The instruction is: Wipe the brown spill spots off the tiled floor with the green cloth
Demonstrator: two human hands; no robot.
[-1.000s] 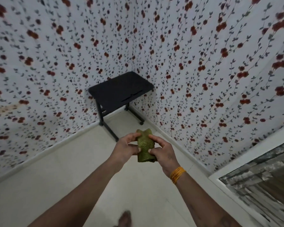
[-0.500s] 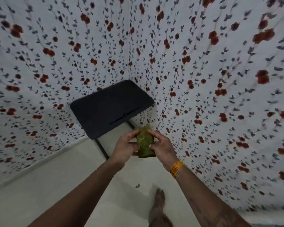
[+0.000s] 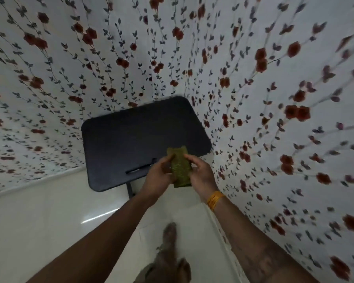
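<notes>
A folded green cloth [image 3: 180, 168] is held upright in front of me, over the near edge of a black table. My left hand [image 3: 157, 176] grips its left side, fingers curled round it. My right hand [image 3: 200, 174], with an orange band at the wrist, pinches its right side. The pale tiled floor [image 3: 49, 221] lies below; no brown spots show on the visible part.
A small black table [image 3: 131, 135] stands in the corner on a dark leg [image 3: 130, 189]. Flowered wallpaper [image 3: 274, 99] covers both walls, close on the right. My bare foot [image 3: 168, 248] is on the floor between my arms.
I have stepped towards the corner: the black table looms larger and nearer. My hands still hold the cloth, now over the table's edge. A foot has come forward.
</notes>
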